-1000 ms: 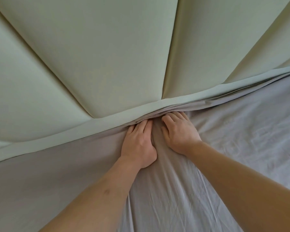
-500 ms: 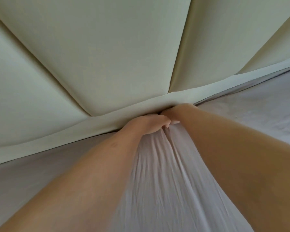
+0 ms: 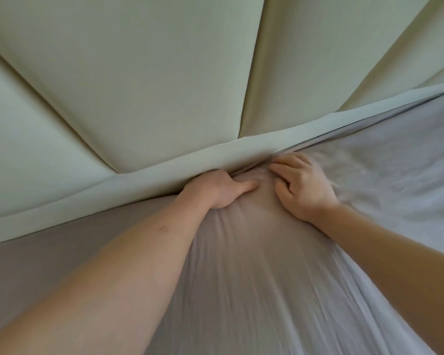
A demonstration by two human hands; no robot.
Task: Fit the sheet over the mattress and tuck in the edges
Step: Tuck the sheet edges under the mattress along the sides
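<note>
A grey sheet (image 3: 254, 265) covers the mattress, wrinkled and bunched into a bulge at the head end between my hands. My left hand (image 3: 215, 188) has its fingers pushed down into the gap between the mattress and the headboard, so they are hidden; its thumb lies on the bunched sheet. My right hand (image 3: 300, 185) rests on the sheet just right of the bulge, its bent fingers pressing the fabric beside the gap. The sheet's edge runs into the gap along the headboard.
A pale green padded headboard (image 3: 151, 85) with stitched panels fills the upper half of the view, and its lower band (image 3: 62, 201) meets the mattress. The sheet stretches away to the left and right.
My left hand's fingers have gone deeper into the gap, and my right hand has come up onto the sheet, further right. The sheet between them has bunched up.
</note>
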